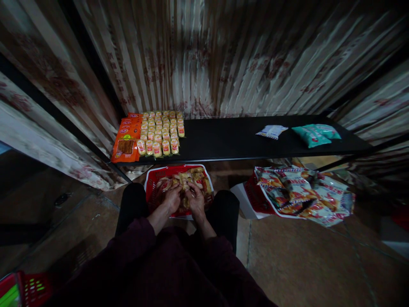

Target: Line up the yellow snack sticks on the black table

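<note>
Both hands — left (172, 197), right (195, 198) — among snack packets (198, 177) in red basket (153, 179).

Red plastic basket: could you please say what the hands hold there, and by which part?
Both the left hand and right hand lie on small yellow snack packets inside; a grip cannot be told.
</note>
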A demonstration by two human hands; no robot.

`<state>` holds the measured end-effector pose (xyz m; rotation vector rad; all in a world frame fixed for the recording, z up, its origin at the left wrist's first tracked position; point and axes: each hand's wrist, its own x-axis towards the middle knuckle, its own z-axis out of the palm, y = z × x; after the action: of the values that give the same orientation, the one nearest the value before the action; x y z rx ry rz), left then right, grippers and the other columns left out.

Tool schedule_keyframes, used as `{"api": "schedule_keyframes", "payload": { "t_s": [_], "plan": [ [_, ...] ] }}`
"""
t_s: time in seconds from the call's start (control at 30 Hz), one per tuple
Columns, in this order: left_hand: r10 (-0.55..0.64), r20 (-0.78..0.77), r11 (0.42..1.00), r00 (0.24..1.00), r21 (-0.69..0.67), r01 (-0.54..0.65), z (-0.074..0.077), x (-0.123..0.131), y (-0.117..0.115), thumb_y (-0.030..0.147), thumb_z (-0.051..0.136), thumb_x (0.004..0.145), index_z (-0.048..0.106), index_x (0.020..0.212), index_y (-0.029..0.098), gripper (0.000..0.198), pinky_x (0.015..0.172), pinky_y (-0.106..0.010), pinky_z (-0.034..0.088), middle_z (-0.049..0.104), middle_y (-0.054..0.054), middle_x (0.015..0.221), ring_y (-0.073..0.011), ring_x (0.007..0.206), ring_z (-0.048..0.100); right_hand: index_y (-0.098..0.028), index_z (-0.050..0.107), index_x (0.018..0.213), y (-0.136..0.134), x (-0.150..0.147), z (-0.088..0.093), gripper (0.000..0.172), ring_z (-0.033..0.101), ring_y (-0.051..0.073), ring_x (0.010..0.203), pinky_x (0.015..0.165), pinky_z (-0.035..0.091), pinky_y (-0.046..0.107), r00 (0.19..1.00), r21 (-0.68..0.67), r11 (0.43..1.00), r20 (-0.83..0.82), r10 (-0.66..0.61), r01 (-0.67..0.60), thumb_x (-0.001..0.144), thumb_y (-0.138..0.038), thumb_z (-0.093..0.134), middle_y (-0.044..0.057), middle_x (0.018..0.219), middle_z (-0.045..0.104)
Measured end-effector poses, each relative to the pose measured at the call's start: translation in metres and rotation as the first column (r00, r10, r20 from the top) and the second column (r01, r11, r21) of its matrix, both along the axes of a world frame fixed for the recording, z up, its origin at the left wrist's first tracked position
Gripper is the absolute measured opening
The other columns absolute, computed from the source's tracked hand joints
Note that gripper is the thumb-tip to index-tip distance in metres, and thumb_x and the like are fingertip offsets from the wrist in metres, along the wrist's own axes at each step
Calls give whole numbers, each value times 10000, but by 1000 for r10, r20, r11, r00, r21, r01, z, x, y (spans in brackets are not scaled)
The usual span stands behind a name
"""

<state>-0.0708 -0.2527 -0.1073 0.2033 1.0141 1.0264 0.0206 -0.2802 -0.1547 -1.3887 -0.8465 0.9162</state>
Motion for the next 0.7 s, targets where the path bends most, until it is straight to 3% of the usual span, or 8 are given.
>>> {"api": "schedule_keyframes", "payload": {
  "t_s": [0.2, 0.33, 0.7],
  "plan": [
    [19, 18, 1000, 1000, -24, -18, 8, 3, -2, 47, 605, 769, 605, 757, 165, 119, 702, -207, 473, 648, 9, 686, -99, 655, 610, -196, 661, 1107, -2, 0, 5, 429, 672, 231, 944, 822, 559, 373, 1000, -3, 1000, -9, -24, 24, 757, -441, 630, 85, 1023, 709],
    [13, 61, 994, 998, -113, -6, 17, 6, -3, 82, 542, 818, 622, 800, 156, 110, 722, -247, 503, 667, -25, 682, -145, 701, 651, -198, 666, 1107, -4, 1, 8, 396, 665, 227, 910, 779, 555, 361, 999, -7, 1000, 45, -21, 22, 787, -423, 606, 75, 974, 712],
    [47, 135, 962, 990, -274, -8, 9, 8, 3, 77, 478, 833, 628, 903, 131, 173, 661, -259, 528, 639, -26, 665, -138, 596, 613, -199, 655, 1079, -10, -2, 25, 348, 608, 232, 1032, 968, 463, 418, 944, 59, 998, 330, -23, 4, 783, -377, 612, 85, 1093, 692]
  ]
}}
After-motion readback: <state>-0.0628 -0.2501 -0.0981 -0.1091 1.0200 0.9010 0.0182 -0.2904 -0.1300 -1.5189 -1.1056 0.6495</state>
